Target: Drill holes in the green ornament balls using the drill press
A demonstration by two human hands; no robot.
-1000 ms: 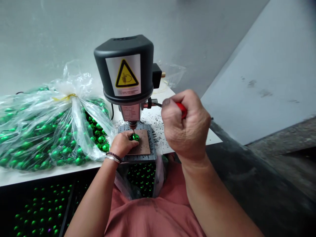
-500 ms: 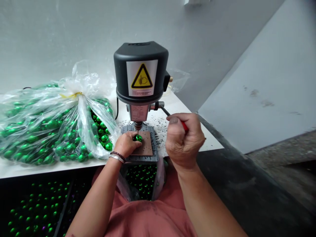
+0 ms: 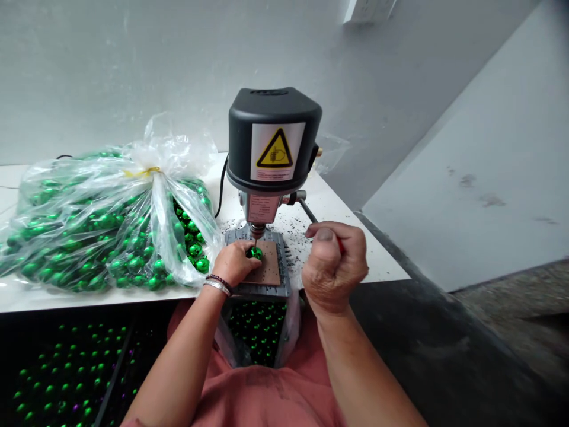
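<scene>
A small bench drill press (image 3: 274, 139) stands on the white table, its head marked with a yellow warning sign. Under its thin bit, a shiny green ball (image 3: 256, 253) rests on a brown board (image 3: 269, 270) over the grey base (image 3: 285, 279). My left hand (image 3: 233, 262) pinches that ball between thumb and fingers from the left. The bit comes down to the top of the ball; whether it has gone in I cannot tell. My right hand (image 3: 335, 264) is wrapped round the red-gripped feed lever (image 3: 308, 210) at the right of the machine.
A tied clear plastic bag (image 3: 111, 231) full of green balls lies left of the machine. Dark shavings (image 3: 296, 228) litter the white table (image 3: 368, 255). Below the edge, an open bag (image 3: 258, 329) of green balls sits at my lap, with more balls (image 3: 57, 373) at lower left.
The camera view has shifted, so the machine and bag appear further right and slightly lower. Both hands keep their holds on the ball and the lever.
</scene>
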